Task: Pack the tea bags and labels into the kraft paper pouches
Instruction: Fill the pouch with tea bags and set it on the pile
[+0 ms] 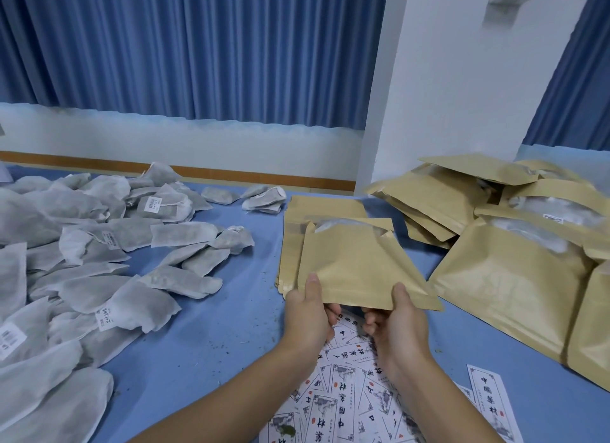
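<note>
**Step in hand:** settling the contents of one pouch [356, 264] before it is set aside.

**Position.** The pouch is at the centre of the frame, raised off the surface [198, 343], with its mouth pointing away from the person. The left hand [305, 314] grips the lower left corner and the right hand [397, 324] grips the lower right corner. Thumbs lie on top and fingers curl underneath. A white filling [343, 225] shows at the open mouth, probably a tea bag. Whether a label is inside cannot be told from this view.

**Procedure.**
- Hold both corners level so the filling does not slide to one side.
- Tilt the mouth upward before shaking down. A mouth that points down risks spilling.
- Confirm a label is inside. Spare labels [343, 406] lie under the wrists at lower centre.
- Avoid creasing the paper at the gripped corners.

**Supplies.** The loose tea bags [99, 244] are at the left, the flat pouches [317, 208] just behind the held one, and the filled pouches [511, 277] at the right.
</note>
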Demonstrator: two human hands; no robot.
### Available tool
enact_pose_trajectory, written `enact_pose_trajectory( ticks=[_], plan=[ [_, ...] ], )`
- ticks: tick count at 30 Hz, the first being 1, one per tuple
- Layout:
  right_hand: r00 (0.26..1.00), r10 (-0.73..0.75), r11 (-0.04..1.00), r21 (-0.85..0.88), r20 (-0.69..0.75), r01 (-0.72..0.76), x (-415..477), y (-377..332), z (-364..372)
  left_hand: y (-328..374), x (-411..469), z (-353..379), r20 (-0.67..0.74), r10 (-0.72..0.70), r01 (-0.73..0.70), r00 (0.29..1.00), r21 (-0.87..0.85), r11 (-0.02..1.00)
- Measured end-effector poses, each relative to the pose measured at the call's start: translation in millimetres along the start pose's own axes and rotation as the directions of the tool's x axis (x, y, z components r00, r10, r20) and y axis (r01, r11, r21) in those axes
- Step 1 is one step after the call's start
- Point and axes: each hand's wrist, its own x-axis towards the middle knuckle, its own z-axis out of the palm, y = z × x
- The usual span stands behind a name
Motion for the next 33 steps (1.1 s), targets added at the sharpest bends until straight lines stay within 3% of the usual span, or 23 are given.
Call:
enact_pose_trajectory(
  ticks=[5, 9, 13, 17, 21, 27, 30, 33],
  plan=[
    [0.999, -0.034, 0.998, -0.051, 0.017, 0.035, 1, -4, -1, -2, -3, 0, -0.012, -0.03, 0.03, 0.999, -0.042, 0.999],
    [0.996, -0.005, 0.999, -0.048, 0.093, 0.009, 4, -8, -4, 3, -2, -4, 0.132, -0.123, 0.167, 0.984, -0.417, 0.893],
    [0.989, 0.013, 0.993, -0.117, 0.146, 0.004, 6, -11, -7, 9, 6, -10, 0.253, -0.118, 0.248, 0.96, -0.576, 0.779],
    [0.977, 0.045, 0.987, -0.16, 0.208, -0.012, 8, -14, -12, 14, 22, -16, 0.319, -0.176, 0.319, 0.931, -0.48, 0.817],
    [0.983, 0.022, 0.991, -0.132, 0.18, 0.002, 10, -16, -15, 10, 34, -21, 0.372, -0.137, 0.282, 0.918, -0.372, 0.884],
    [0.976, 0.062, 0.983, 0.156, 0.207, -0.095, 7, -17, -14, 2, 33, -15, 0.463, -0.049, 0.213, 0.885, -0.311, 0.926],
    [0.977, 0.047, 0.96, 0.263, 0.206, -0.101, 0, -19, -11, 5, 30, -6, 0.563, 0.023, 0.174, 0.826, -0.295, 0.94],
    [0.994, 0.004, 0.938, 0.345, 0.109, -0.041, 0, -24, -10, 11, 29, 10, 0.639, 0.045, 0.16, 0.768, -0.258, 0.953]
  ],
)
